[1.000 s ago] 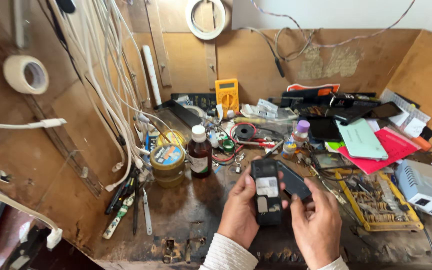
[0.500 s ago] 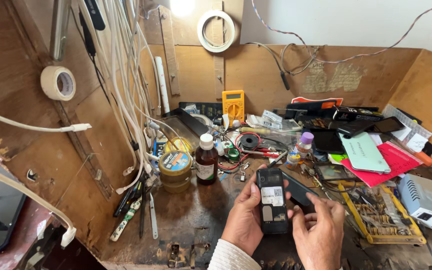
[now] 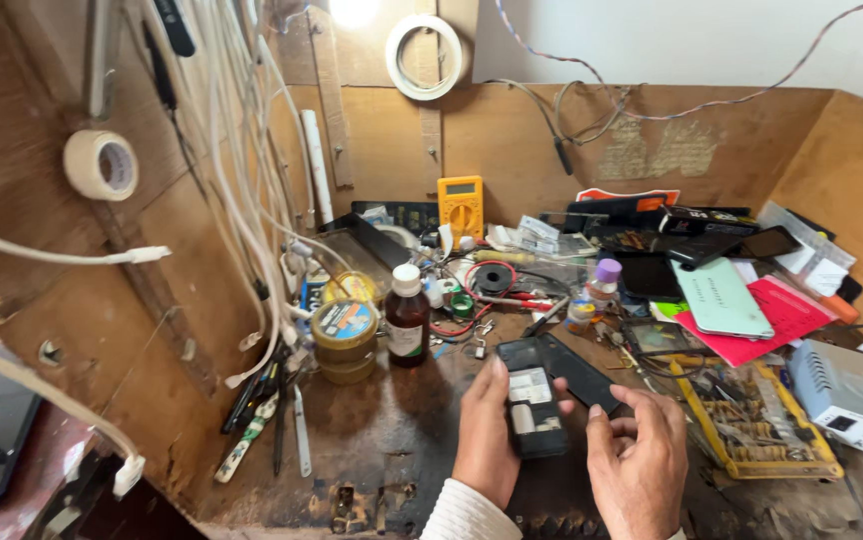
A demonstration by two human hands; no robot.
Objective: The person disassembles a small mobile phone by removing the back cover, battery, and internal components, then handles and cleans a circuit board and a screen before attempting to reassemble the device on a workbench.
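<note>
The cluttered brown wooden workbench (image 3: 372, 440) is carrying everything. Above its middle, the left hand (image 3: 487, 440) is clamping its fingers around an opened black mobile phone (image 3: 532, 400). The right hand (image 3: 640, 462) is hovering just beside it, fingers apart and curled. A dark glass bottle (image 3: 408, 317) is standing near.

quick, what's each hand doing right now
left hand: shut on the opened black phone
right hand: open, fingers curled, holding nothing

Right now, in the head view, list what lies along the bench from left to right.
Tape roll on the wall → round tin → brown bottle → opened phone held in the left hand → right hand → yellow parts tray → grey box.
</note>
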